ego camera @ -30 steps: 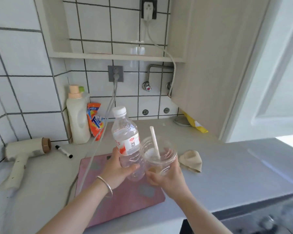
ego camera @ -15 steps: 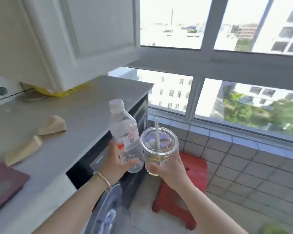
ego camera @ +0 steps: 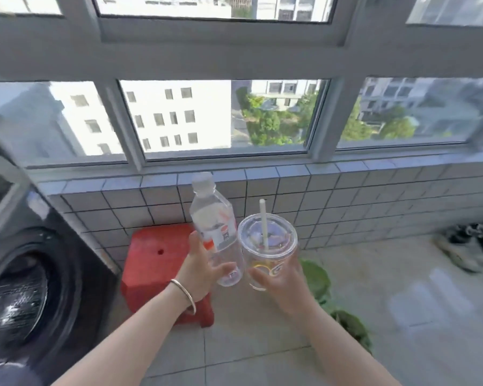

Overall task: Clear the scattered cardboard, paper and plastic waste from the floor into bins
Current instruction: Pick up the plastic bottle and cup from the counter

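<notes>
My left hand (ego camera: pixel 200 270) grips a clear plastic bottle (ego camera: pixel 214 227) with a white cap and a red and white label, held upright at its lower part. Right beside it, my right hand (ego camera: pixel 279 285) holds a clear plastic cup (ego camera: pixel 268 246) from below. The cup has a flat lid, a white straw standing up through it and a little yellow residue at the bottom. Bottle and cup almost touch in front of me, above the tiled floor.
A red plastic stool (ego camera: pixel 156 263) stands on the floor under my left hand. A dark front-loading washing machine (ego camera: pixel 31 274) is at the left. Green leaves (ego camera: pixel 343 321) lie under my right arm. Shoes (ego camera: pixel 469 246) sit at the far right by the tiled low wall (ego camera: pixel 360 201) below the windows.
The view has swung right, from the counter and wall tiles to the windows, stool and washing machine. Both hands keep the same hold on bottle and cup.
</notes>
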The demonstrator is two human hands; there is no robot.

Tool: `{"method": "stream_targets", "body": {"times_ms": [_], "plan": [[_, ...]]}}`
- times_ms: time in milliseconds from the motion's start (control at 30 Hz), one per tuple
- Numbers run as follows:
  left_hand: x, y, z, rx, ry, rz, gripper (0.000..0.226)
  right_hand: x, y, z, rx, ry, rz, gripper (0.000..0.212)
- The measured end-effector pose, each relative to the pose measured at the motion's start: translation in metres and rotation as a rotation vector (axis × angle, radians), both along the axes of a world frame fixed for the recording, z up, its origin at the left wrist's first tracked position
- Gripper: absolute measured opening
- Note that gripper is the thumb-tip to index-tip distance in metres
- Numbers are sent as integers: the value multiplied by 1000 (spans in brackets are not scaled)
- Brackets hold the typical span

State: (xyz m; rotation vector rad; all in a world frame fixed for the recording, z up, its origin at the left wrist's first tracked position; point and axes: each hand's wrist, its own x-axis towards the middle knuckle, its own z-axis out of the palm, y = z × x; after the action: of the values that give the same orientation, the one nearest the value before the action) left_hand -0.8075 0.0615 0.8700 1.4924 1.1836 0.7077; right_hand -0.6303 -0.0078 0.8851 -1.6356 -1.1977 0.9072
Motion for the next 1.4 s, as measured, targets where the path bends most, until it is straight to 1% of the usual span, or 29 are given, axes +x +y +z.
{"method": "stream_targets", "body": {"times_ms": [33,133,200,333,433,500,600,733,867,933,1067,1100,1200,1233,1333,1400], "plan": [[20,6,-11,-24,1,-26,87,19,-1,-5,-12,15,-31,101],[71,23,-43,-97,29,-34,86,62,0,-23,-57,72,-135,79],[108,36,-55,-126,68,-61,87,91,7,-40,-88,90,-211,74],[177,80,-81,-168,124,-172,86,146,35,-75,-164,105,-336,78],[226,114,-103,-165,182,-288,74,181,56,-99,-218,146,-456,97],[255,135,-117,-165,198,-346,71,204,69,-117,-253,173,-497,107],[296,160,-144,-174,249,-426,67,239,88,-154,-301,221,-545,104],[350,189,-191,-114,319,-472,66,283,106,-210,-324,235,-603,95],[388,204,-256,-131,372,-476,66,313,119,-272,-343,252,-654,91],[399,204,-293,-157,368,-471,66,321,122,-304,-359,256,-676,90],[419,207,-368,-224,327,-460,75,338,128,-375,-390,236,-678,87],[422,208,-388,-238,322,-447,76,342,131,-392,-405,220,-672,83],[432,212,-450,-273,320,-401,73,356,141,-442,-406,162,-653,54],[435,213,-471,-287,313,-386,73,360,144,-461,-400,151,-639,52],[440,215,-538,-331,322,-342,71,367,152,-522,-396,134,-607,54],[442,215,-577,-338,337,-337,69,369,155,-561,-403,173,-604,55]]}}
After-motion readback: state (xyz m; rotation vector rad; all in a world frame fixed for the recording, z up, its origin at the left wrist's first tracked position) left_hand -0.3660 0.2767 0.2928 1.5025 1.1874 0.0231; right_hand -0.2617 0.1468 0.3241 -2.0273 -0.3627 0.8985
